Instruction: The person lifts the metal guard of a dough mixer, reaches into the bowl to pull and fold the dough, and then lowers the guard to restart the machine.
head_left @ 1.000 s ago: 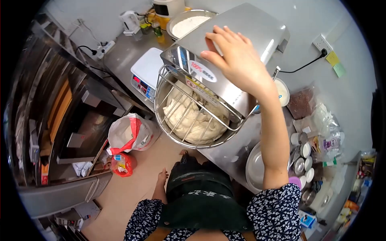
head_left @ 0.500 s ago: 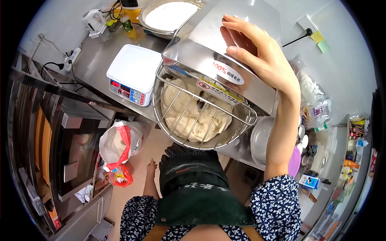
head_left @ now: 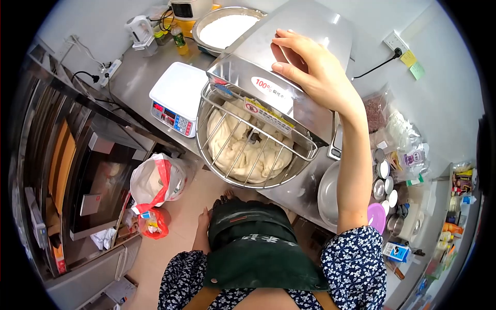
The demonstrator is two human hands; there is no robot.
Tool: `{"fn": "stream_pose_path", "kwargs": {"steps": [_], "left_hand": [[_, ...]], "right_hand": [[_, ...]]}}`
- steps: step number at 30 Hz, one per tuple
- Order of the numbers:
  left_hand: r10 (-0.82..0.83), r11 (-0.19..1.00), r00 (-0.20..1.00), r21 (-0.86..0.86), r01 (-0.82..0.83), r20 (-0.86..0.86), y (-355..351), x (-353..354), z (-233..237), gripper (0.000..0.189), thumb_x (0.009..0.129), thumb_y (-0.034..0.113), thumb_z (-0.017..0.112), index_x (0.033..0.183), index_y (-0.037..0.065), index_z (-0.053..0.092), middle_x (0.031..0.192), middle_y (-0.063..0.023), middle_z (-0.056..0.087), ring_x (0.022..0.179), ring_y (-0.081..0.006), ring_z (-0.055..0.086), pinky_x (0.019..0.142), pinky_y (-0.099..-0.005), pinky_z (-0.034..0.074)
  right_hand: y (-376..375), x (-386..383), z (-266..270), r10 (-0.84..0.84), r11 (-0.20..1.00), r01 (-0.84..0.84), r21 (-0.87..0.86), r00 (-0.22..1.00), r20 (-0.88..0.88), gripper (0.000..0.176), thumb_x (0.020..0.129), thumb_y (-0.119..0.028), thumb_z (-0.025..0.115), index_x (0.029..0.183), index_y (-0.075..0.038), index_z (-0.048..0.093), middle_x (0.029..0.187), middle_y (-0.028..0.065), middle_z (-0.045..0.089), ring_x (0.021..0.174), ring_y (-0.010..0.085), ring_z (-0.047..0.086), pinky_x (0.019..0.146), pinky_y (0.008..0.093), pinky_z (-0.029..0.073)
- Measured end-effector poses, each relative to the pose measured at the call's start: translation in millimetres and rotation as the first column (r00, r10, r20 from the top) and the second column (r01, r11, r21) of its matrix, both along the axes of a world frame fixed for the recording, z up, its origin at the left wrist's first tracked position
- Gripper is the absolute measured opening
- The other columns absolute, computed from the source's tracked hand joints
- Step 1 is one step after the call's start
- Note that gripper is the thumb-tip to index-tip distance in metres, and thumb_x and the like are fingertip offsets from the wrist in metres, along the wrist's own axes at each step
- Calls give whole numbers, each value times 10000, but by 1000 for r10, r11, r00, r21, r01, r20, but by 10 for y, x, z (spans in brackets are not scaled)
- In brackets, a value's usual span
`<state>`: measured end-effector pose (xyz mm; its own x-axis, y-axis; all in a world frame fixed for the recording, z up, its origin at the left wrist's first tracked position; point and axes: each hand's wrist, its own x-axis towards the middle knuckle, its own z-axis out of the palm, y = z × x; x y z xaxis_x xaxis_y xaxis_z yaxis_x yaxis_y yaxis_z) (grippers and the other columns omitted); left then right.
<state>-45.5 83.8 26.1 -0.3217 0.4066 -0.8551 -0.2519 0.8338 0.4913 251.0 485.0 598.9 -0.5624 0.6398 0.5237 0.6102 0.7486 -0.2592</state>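
A steel dough mixer (head_left: 305,26) stands on the counter in front of me. Pale dough (head_left: 240,155) lies in its bowl beneath a wire guard (head_left: 230,121), around a partly visible hook. My right hand (head_left: 310,64) rests against the top front edge of the mixer housing, fingers stretched out and holding nothing. Low at my side, my left hand (head_left: 203,218) hangs by the dark green apron (head_left: 258,258); most of its fingers are hidden.
Left of the mixer are a white digital scale (head_left: 178,90) and a bowl of white powder (head_left: 227,31). A steel basin (head_left: 329,194) and several small containers sit to the right. A bag with red handles (head_left: 155,181) stands on the floor by the oven (head_left: 103,181).
The dough has shifted and folded differently around the hook. My view has turned slightly; my right hand stays on the housing, and my left hand is closer to the apron.
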Motion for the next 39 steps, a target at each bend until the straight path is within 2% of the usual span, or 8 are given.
{"fn": "stream_pose_path", "kwargs": {"steps": [5, 10, 11, 13, 18, 27, 35, 39], "left_hand": [[47, 999, 999, -9, -47, -16, 214, 139, 355, 744, 932, 650, 504, 1221, -27, 607, 1104, -159, 690, 959, -213, 644, 777, -356, 468], [288, 852, 951, 485, -198, -116, 961, 184, 1314, 643, 978, 554, 503, 1263, -15, 592, 1112, -102, 681, 1078, -209, 612, 1010, -407, 419], [322, 787, 942, 580, -211, -93, 1088, 123, 1482, 598, 995, 513, 499, 1263, -13, 593, 1111, -93, 677, 1088, -198, 607, 1013, -390, 421], [377, 670, 924, 708, -224, -63, 1323, 20, 1867, 535, 1017, 454, 492, 1263, -10, 594, 1109, -88, 672, 1098, -184, 602, 1016, -365, 426], [414, 503, 908, 848, -169, -64, 1626, 51, 3061, 450, 1055, 344, 446, 1271, -26, 584, 1106, -99, 648, 1096, -173, 597, 1031, -347, 431], [326, 305, 937, 952, 19, -123, 1770, 141, 4150, 484, 1055, 353, 439, 1271, -60, 567, 1122, -118, 630, 1106, -203, 585, 1050, -369, 413], [182, 380, 933, 897, 224, -310, 2158, 132, 4549, 325, 1020, 189, 529, 1271, -10, 585, 1116, -87, 645, 1048, -148, 587, 969, -302, 452], [-54, 451, 836, 734, 509, -546, 2369, 443, 4700, 405, 936, 152, 635, 1272, -57, 549, 1153, -167, 641, 1089, -208, 605, 955, -319, 473]], "right_hand": [[3, 3, -26, 1, 999, 0, 37, 1000, -15, 488, 908, -464, 622, 1178, -57, 640, 1310, 145, 609, 1240, 332, 544, 1039, 423, 408], [-133, -18, 41, 44, 994, -70, -90, 964, -261, 338, 887, -279, 682, 1124, -40, 651, 1100, 112, 688, 997, 332, 638, 901, 405, 488], [-106, -36, 42, 197, 910, -105, 402, 961, -194, 256, 817, -130, 689, 1053, -35, 657, 948, 92, 684, 840, 310, 646, 795, 404, 518], [-413, -131, -13, 334, 767, -221, 603, 939, -81, 237, 745, -87, 672, 976, -41, 650, 903, 99, 662, 839, 292, 652, 795, 418, 532], [-1403, -494, -748, 454, 851, -495, 174, 861, 229, 360, 804, -312, 695, 968, 0, 619, 924, 110, 594, 972, 289, 597, 1031, 470, 434], [-1414, -627, -965, 390, 901, -433, 16, 828, 403, 554, 741, -450, 748, 1000, 10, 580, 919, 123, 565, 964, 291, 554, 944, 419, 426], [-1067, -437, 736, 442, 892, -441, -95, 897, -10, 498, 668, -99, 733, 1134, -23, 578, 997, 138, 605, 935, 270, 606, 865, 371, 479], [-701, 7, 1819, 222, 973, -215, -84, 972, 74, 408, 948, -316, 610, 1228, -19, 622, 1107, 129, 704, 1032, 238, 654, 931, 360, 491]]}}
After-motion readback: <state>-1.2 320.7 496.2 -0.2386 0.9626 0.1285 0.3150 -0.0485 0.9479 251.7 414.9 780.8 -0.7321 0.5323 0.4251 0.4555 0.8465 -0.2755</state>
